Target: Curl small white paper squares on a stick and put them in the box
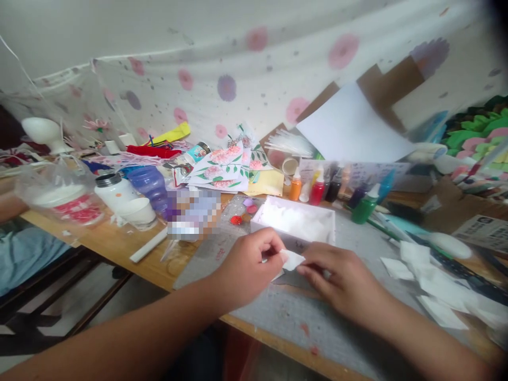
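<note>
Between my two hands is a small piece of white tissue paper [292, 259]. My left hand [254, 259] pinches its left side between thumb and forefinger. On the other side, my right hand [337, 270] grips the right edge with thumb and fingertips. Just behind my hands stands a white box [266, 235] with fluffy white material [293, 219] inside. A grey cutting mat [286, 312] lies under the box and my hands. To the right, several loose white paper squares [440, 280] are spread in an overlapping heap.
Bottles of orange [296, 188], red [317, 191] and green paint [365, 205] stand behind the box. Flower-printed papers [222, 166], a purple container [150, 185] and a white-and-red tub [69, 203] sit to the left. A person's arm [10, 201] shows at the far left.
</note>
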Tool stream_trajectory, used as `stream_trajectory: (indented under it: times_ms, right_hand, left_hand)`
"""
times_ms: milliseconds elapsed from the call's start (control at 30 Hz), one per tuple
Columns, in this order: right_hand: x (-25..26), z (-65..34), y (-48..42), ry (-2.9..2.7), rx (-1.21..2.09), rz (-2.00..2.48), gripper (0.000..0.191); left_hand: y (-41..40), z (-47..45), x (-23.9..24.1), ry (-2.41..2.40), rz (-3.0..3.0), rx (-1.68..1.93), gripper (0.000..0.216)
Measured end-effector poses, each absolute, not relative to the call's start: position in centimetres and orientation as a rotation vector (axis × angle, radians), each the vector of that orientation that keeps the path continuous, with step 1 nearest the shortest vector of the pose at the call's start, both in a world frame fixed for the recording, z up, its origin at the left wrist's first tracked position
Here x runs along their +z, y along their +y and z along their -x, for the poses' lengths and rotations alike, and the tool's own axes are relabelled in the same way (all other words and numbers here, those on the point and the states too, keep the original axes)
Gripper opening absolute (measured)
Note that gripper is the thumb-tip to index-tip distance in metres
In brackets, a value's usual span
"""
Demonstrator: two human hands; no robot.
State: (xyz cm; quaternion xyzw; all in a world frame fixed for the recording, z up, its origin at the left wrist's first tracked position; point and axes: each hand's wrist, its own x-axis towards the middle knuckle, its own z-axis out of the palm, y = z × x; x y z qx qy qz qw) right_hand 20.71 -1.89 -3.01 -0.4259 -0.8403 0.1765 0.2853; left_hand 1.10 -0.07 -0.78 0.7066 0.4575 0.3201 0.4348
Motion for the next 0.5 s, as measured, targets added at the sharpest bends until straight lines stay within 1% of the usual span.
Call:
stream_trajectory:
  times_ms: [133, 200, 333, 433, 500]
  right_hand:
    - [-2.7, -20.7, -1.9, -2.609, 0.421, 1.220, 0.008]
    - [-2.8, -20.5, -2.0, -2.684, 0.466, 1.217, 0.006]
    - [-3.2, -20.3, -2.0, -2.662, 0.592, 1.275, 0.017]
    - [-3.7, -20.4, -1.9, -2.603, 0.655, 1.309, 0.020]
    - [-4.3, -20.6, -1.8, -2.571, 0.640, 1.297, 0.022]
  left_hand:
    - [0.2, -0.5, -0.9, 1.118, -1.681, 0.881, 0.012]
    - [0.3, -0.3, -0.8, 1.127, -1.688, 0.908, 0.010]
    - [0.3, 0.1, -0.4, 1.126, -1.668, 0.856, 0.009]
    - [0.3, 0.3, -0.3, 1.091, -1.595, 0.848, 0.013]
    - [0.2, 0.3, -0.2, 1.060, -1.553, 0.852, 0.015]
